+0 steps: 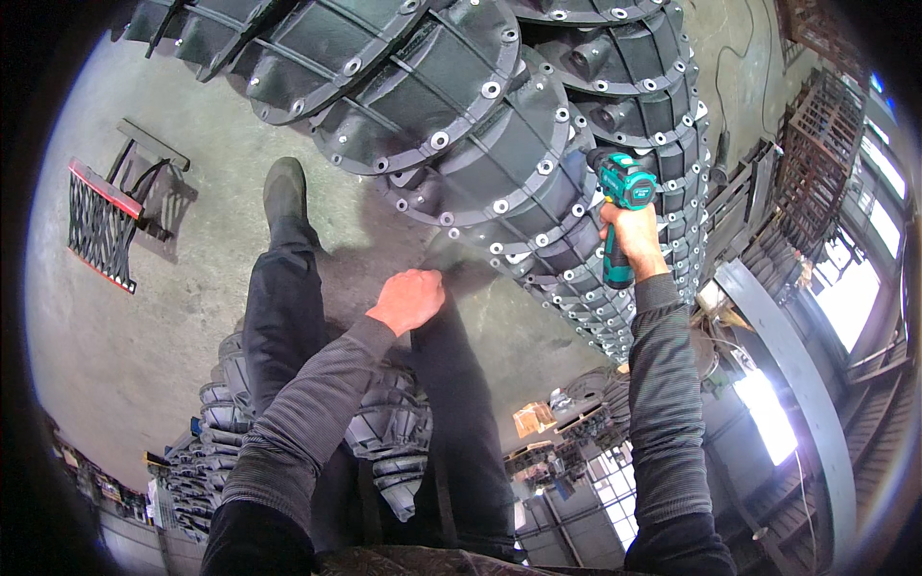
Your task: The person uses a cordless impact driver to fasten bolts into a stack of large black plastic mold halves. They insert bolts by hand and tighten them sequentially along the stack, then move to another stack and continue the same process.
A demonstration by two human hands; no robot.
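Teal and black, the cordless drill (pixel 629 182) was at two o'clock, right hand's (pixel 634 235) fingers wrapped around its handle; the left hand (pixel 408 300) looked curled, whether holding anything I couldn't tell. Ribbed dark castings (pixel 432 86) crowded twelve o'clock, blocking the floor (pixel 216 307); a red-edged stand (pixel 104 230) stood toward nine.

The dark grey, ribbed metal castings (pixel 490 178) rise before me in a long stack, their rounded flanges overlapping in rows, each rim dotted with pale-ringed bolt holes. Over the right-hand side of that stack is a teal-and-black pistol-shaped cordless drill (pixel 629 184), gripped in the person's right hand (pixel 635 233), its nose aimed at the castings, its base nearer the person. I can't tell whether the tip touches metal.
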